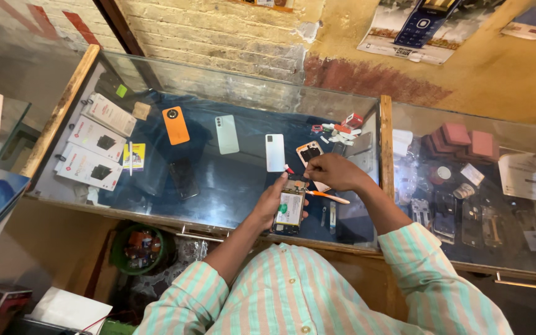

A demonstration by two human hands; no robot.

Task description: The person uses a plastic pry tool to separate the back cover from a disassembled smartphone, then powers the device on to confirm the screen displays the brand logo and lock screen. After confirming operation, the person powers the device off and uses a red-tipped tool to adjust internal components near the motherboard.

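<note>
Person in a striped green-and-white shirt is leaning over a glass-topped table. Left hand is wrapping around the opened phone, grip pinching its left edge, thumb side up by the top corner. The opened phone is lying back-off on the glass at the near edge of the table, green-labelled battery and board showing. Right hand is hovering just above the top end of the opened phone, fingers pressed together and curled down toward it; cannot tell if anything small is pinched between them.

An orange-handled tool is lying on the glass just right of the opened phone, partly under the right wrist. A dark slim tool is sitting right of the opened phone, near the table's front edge. An orange camera-frame part is resting just beyond the opened phone, next to the right hand. A small pile of red and white bits is sitting further back from the opened phone.

Beyond and left of the opened phone: a white phone, a pale green phone, an orange phone, all lying back-up. White product boxes are sitting far left of the opened phone. Pink cases are stacked well right of it, in the next glass section.
</note>
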